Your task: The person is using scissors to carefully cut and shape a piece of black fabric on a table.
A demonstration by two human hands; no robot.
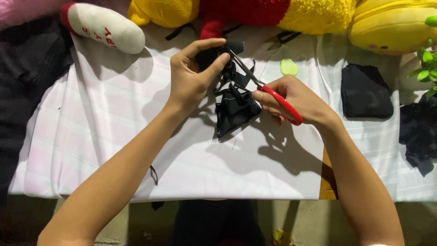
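Observation:
My left hand [193,73] pinches the top of a small black fabric piece [234,107] between thumb and fingers and holds it up over the white cloth [136,136]. The fabric hangs down with loose strips and folds. My right hand [296,100] grips red-handled scissors [284,105], whose dark blades reach up-left to the fabric just below my left thumb. Whether the blades are apart or together is hard to tell.
A folded black fabric square [366,91] lies on the right, with more black cloth [419,132] beyond it. A small pale green piece [288,67] sits near the top. Yellow and red plush toys [318,13] and a white stuffed foot [107,27] line the far edge. Green leaves [425,68] show at right.

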